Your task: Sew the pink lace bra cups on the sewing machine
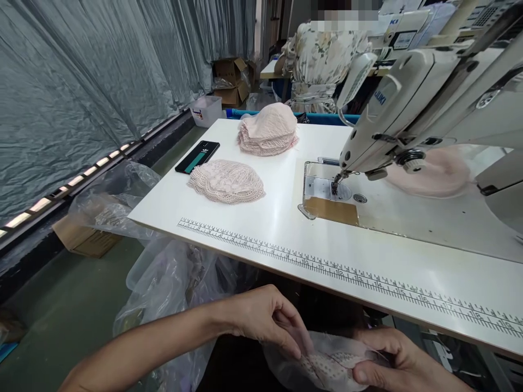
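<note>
Below the table's front edge, a sheer pale piece of fabric (327,367) with a dotted, lace-like pattern is between my two hands. My left hand (272,321) pinches its left side, fingers curled over the thin cloth. At the other side my right hand (392,356) grips the fabric, thumb on top. On the white table (261,218) lies a lacy pale-pink piece (226,182) with a scalloped edge. Behind it rests a stack of similar pale-pink pieces (267,130).
A sewing machine (392,109) stands on the right, its needle over a metal plate. A black phone-like object (198,157) lies near the table's left edge. Printed ruler marks (306,258) run along the front. Clear plastic bags (171,277) hang at left. A person (327,60) is beyond the table.
</note>
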`<state>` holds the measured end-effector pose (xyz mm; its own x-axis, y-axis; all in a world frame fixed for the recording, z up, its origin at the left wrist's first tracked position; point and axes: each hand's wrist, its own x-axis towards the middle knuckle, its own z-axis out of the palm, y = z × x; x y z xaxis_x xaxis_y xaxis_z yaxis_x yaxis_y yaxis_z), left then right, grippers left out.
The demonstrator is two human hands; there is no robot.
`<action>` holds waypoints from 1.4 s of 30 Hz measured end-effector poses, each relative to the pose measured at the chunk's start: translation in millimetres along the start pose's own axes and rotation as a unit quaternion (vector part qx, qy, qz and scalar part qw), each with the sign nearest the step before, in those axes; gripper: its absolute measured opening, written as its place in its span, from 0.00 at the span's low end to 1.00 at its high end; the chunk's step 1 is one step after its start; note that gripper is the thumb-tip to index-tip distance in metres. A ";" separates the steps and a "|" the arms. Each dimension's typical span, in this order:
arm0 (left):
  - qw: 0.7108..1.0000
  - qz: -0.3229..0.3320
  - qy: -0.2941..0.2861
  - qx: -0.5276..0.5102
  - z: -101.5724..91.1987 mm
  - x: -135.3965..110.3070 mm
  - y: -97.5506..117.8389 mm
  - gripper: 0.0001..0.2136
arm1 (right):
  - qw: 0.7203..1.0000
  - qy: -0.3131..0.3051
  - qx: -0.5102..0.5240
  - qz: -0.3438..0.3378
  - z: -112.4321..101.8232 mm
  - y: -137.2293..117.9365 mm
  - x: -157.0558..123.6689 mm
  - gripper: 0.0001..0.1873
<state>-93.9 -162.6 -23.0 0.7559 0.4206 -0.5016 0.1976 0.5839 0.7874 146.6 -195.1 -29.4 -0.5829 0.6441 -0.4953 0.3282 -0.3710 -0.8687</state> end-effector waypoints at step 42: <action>0.998 -0.040 0.040 0.004 11.9 8.2 -5.2 0.11 | 1.000 -0.008 0.030 0.004 11.4 -8.5 0.7 0.18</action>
<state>-81.4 -170.4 -27.0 0.6851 0.4282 -0.5893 0.2604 0.6115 0.7471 134.9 -199.2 -22.2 -0.5929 0.6295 -0.5023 0.2888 -0.4160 -0.8623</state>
